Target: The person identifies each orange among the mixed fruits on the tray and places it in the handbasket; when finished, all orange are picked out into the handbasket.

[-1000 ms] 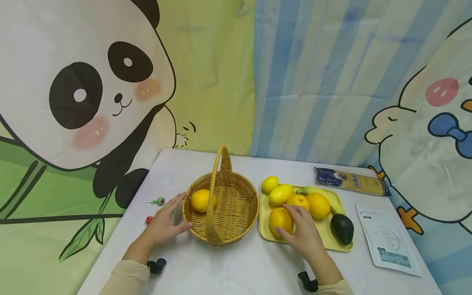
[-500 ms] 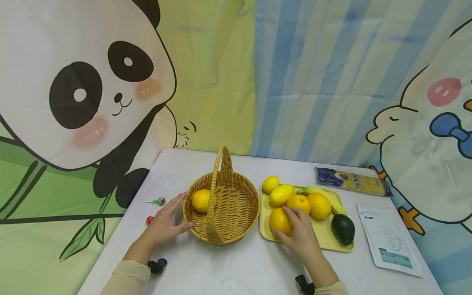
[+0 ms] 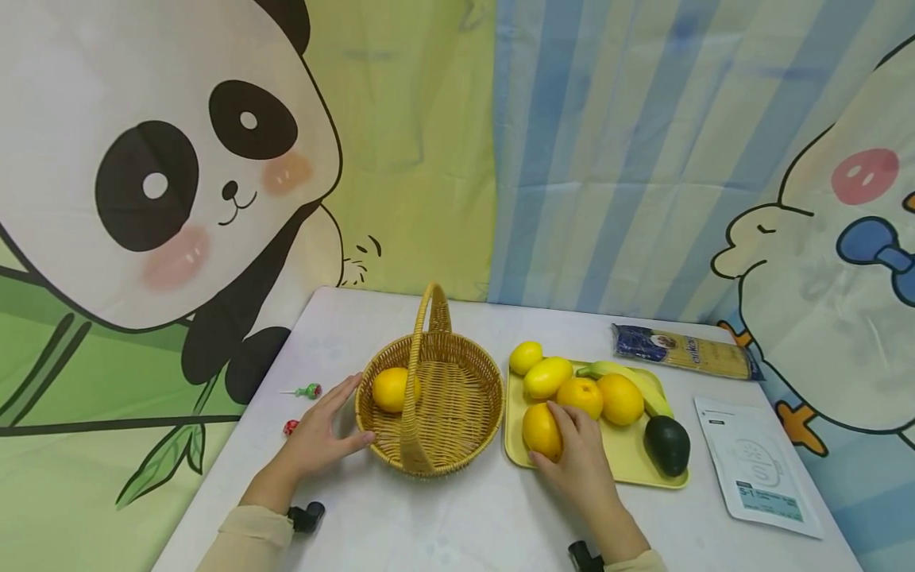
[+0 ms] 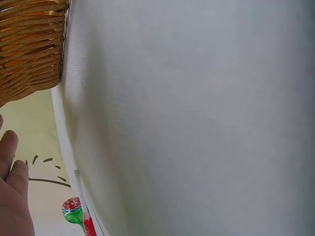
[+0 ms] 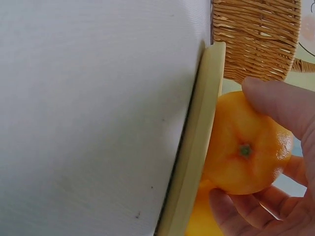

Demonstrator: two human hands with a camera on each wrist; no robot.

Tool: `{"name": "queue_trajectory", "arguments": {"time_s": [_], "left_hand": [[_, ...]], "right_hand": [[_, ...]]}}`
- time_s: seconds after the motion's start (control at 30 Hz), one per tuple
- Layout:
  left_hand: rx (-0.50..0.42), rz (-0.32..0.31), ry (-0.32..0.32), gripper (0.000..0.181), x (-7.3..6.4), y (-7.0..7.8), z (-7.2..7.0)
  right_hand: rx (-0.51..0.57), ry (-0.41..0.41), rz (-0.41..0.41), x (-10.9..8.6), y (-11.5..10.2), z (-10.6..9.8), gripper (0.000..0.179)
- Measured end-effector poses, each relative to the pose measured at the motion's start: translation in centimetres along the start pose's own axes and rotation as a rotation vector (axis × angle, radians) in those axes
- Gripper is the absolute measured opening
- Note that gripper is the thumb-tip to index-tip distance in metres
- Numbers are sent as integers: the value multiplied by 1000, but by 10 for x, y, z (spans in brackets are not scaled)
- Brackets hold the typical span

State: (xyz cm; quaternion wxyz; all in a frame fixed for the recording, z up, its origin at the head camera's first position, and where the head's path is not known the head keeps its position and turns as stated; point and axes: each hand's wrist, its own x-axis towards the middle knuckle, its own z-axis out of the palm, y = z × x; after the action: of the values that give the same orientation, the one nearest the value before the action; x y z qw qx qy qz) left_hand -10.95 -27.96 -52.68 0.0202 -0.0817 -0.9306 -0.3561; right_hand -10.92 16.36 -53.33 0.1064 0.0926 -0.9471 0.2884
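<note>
In the head view, my right hand [image 3: 582,457] grips an orange [image 3: 541,431] at the near left corner of a yellow tray [image 3: 629,457]. The right wrist view shows the thumb on one side of that orange [image 5: 246,147] and curled fingers on the other. My left hand [image 3: 319,433] lies at the left side of a round wicker basket [image 3: 450,397], fingers extended along its rim; whether they touch it, I cannot tell. Another orange [image 3: 388,389] sits in the basket's left part, partly behind the handle. Only part of the left hand [image 4: 15,196] shows in its wrist view.
The tray also bears lemons [image 3: 548,377], more oranges [image 3: 622,399], a banana [image 3: 646,389] and a dark green avocado [image 3: 667,446]. Further right lie a pasta packet [image 3: 682,352] and a white pouch [image 3: 758,469]. Two lollipops, one green [image 3: 310,391], one red [image 3: 289,427], lie left of the basket.
My right hand has shifted slightly left and its thumb and fingers have closed round the orange, which still sits on the tray. My left hand stays by the basket.
</note>
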Motion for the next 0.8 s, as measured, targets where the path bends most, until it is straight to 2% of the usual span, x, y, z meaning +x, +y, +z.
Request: {"name": "queue_trajectory", "arguments": {"time_s": [0.53, 0.8], "left_hand": [[-14, 16, 1, 105, 0, -1, -1], [-16, 46, 10, 105, 0, -3, -1]], "right_hand": [[-13, 26, 16, 0, 0, 3, 87], [3, 22, 7, -1, 1, -1, 86]]}}
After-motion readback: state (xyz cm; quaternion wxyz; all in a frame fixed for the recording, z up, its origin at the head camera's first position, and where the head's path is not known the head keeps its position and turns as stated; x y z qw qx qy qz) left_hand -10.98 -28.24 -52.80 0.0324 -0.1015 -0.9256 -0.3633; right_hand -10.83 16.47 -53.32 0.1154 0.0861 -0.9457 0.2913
